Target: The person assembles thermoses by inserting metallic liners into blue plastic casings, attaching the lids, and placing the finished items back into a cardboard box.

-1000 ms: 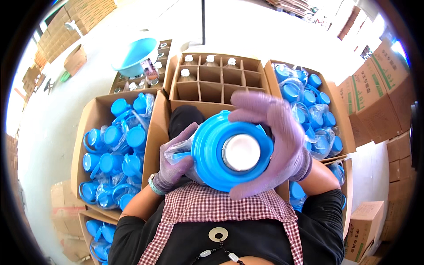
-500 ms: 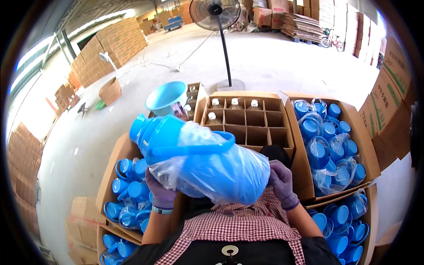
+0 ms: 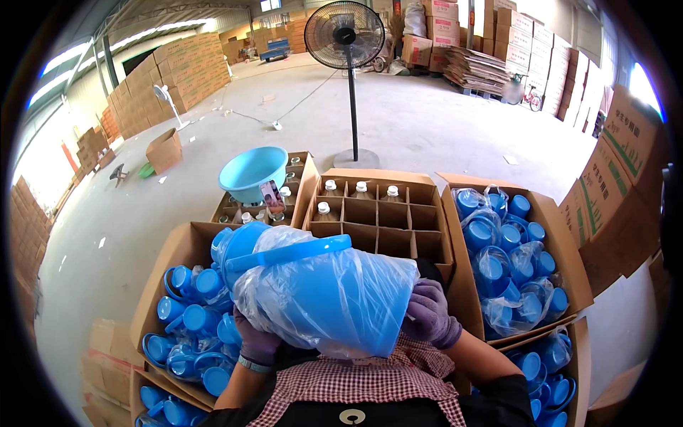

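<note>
A large blue thermos jug (image 3: pixel 356 306) with a looped handle (image 3: pixel 299 250) lies tilted across my lap, its lidded top toward the upper left. A clear plastic bag (image 3: pixel 274 292) wraps most of its body, while the top and handle stick out. My left hand (image 3: pixel 257 341), in a purple glove, supports the jug from below near its upper end; most of its fingers are hidden behind it. At the jug's wide base, my gloved right hand (image 3: pixel 430 313) is closed against the edge, fingertips bent onto the jug and bag.
Ahead stands a divided carton (image 3: pixel 384 231) with several white-topped bottles. Beside it, a light-blue basin (image 3: pixel 252 171) and a phone (image 3: pixel 272 197) rest on another carton. Open cartons of blue jugs flank me left (image 3: pixel 153 285) and right (image 3: pixel 580 277). A pedestal fan (image 3: pixel 345 35) stands beyond.
The jug has come lower and a little left, with its base swung down toward me. More of the bag is drawn around it, and my right hand has moved onto the base edge. The view has shifted slightly.
</note>
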The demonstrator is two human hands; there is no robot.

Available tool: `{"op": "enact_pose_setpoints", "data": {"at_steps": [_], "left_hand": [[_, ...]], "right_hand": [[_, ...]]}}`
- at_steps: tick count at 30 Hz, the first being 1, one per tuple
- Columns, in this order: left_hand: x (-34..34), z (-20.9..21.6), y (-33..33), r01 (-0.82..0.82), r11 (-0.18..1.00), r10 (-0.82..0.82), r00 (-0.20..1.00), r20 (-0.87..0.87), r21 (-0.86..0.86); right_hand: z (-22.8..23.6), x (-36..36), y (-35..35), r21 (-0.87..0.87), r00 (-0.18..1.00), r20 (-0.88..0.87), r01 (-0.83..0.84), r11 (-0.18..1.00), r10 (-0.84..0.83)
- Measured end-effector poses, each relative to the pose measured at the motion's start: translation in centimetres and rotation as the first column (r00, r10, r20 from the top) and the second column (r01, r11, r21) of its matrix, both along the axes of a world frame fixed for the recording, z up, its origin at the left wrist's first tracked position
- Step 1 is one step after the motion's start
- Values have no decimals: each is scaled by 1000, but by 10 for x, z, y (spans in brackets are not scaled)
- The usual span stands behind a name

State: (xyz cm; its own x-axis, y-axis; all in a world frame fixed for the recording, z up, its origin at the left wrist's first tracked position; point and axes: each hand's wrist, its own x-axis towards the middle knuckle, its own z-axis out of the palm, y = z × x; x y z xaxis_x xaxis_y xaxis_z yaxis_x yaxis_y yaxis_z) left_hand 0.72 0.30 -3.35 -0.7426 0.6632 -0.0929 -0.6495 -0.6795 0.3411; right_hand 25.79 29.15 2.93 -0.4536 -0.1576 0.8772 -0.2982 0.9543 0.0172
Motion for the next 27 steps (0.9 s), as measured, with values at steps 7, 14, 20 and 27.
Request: {"op": "enact_pose_setpoints", "data": {"at_steps": [7,14,20,27], "left_hand": [[4,13,23,21,992,-4,991,-137,122],[-21,17,5,-74,996,80,990,-119,48],[-6,16,8,-31,998,37,995,-94,63],[-5,28,8,-73,997,77,989,-126,32]], "right_hand": [[-77,-32,1,-743,675,-612,-314,-591,412],[-67,-25,-39,-948,917,-230,-135,-288,327],[-18,-21,-23,-974,941,0,-77,214,338],[-141,-51,-2,-512,548,-723,-15,-859,421]]}}
